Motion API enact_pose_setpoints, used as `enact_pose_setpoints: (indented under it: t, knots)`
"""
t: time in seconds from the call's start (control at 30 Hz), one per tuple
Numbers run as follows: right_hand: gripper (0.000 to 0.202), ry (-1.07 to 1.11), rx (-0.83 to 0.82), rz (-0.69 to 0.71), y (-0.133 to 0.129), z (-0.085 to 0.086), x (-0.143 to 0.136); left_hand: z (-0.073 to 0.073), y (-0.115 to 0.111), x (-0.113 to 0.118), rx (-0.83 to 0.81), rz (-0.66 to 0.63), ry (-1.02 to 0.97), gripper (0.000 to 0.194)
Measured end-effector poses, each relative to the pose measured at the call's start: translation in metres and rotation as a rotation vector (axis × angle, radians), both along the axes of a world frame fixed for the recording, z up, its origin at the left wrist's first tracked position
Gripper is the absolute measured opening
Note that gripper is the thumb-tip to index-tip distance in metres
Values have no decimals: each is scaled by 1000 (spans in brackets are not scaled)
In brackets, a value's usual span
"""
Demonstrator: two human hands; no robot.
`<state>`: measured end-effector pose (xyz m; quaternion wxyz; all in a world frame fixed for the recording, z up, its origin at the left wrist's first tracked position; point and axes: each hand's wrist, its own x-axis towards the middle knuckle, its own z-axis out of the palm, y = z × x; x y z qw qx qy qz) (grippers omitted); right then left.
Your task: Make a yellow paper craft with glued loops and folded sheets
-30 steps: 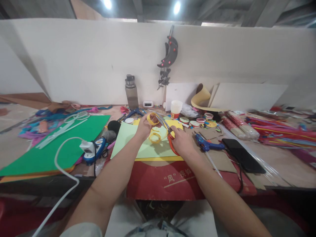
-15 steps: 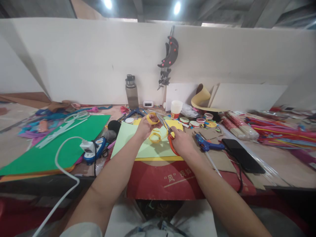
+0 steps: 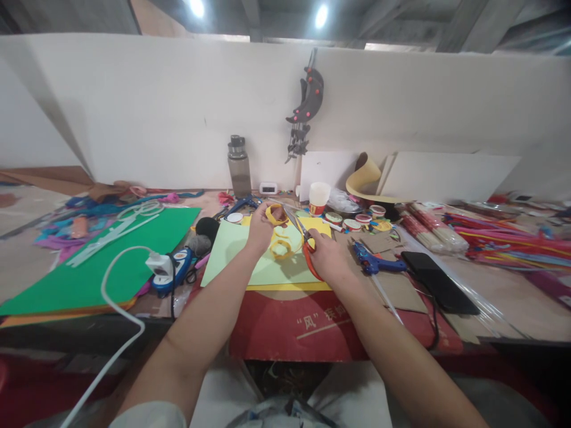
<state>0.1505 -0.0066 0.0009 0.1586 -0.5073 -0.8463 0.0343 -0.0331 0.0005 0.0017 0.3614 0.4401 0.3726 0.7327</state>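
My left hand [image 3: 263,229] pinches a curled yellow strip [image 3: 275,215], its fingers bent round it near the scissor tips. In my right hand [image 3: 326,252] are scissors [image 3: 307,248] with orange handles, their blades pointing up and left toward the strip. Whether the blades touch the strip is too small to tell. More yellow curls [image 3: 281,248] hang or lie below my left hand, over a pale green sheet [image 3: 232,255]. Yellow paper [image 3: 322,226] shows behind and beneath that sheet.
A blue glue gun [image 3: 377,263] and a black phone [image 3: 439,282] lie to the right. Green sheets [image 3: 111,261], a power strip [image 3: 181,267] and a white cable [image 3: 111,297] are left. A bottle [image 3: 239,169] and paper cup [image 3: 319,196] stand at the back.
The yellow curls below my left hand have shifted slightly and look looser. Both hands stay almost in place, with the same holds.
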Motion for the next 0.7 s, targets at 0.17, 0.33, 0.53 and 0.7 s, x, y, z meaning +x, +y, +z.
enact_pose_setpoints:
  t: [0.17,0.33,0.53,0.7]
  knots:
    - [33,-25,21,-24,-3,3,0,2,-1,4,11,-20,-50,42]
    - [33,-48,28,-21,-4,5,1,9,-7,8,7,-33,-67,42]
    - [33,-56,35,-3,-2,4,2,16,-9,11,6,-46,-100,39]
    - [34,-41,31,6,-2,4,3,17,-10,12,-1,-40,-96,38]
